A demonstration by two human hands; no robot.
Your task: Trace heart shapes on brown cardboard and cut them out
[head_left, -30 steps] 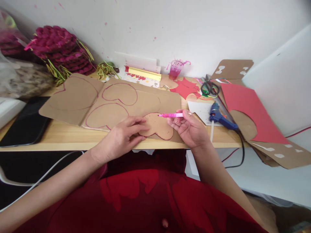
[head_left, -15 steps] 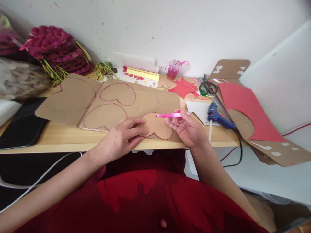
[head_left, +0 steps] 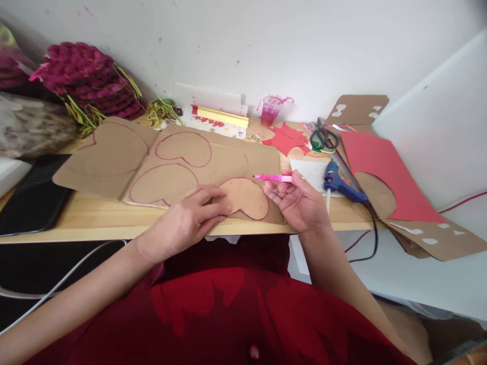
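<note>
My left hand (head_left: pixel 194 215) holds the left side of a tan heart-shaped cardboard cutout (head_left: pixel 245 197), pressing it against a larger cardboard sheet; its fingers cover that edge. The cutout lies with its notch towards me and has dark edges and a few small dots. A pink felt-tip marker (head_left: pixel 272 178) is pinched in my right hand (head_left: pixel 300 203), its tip pointing left just above the cutout's upper edge. Under the cutout, the creased cardboard sheet (head_left: pixel 228 152) carries several purple-red heart outlines on its left and middle parts.
A blue glue gun (head_left: pixel 340 185) with a black cord and black-handled scissors (head_left: pixel 323 139) lie to the right, beside red paper (head_left: pixel 388 167) on cardboard. Behind stand a pink-stained cup (head_left: pixel 270 111) and a yellow strip (head_left: pixel 222 116). At left are a black tablet-like slab (head_left: pixel 36 195) and a stacked magenta braided bundle (head_left: pixel 83 78).
My right hand has drawn the marker slightly right and up, away from the middle of the cutout. My left hand keeps its place on the cutout.
</note>
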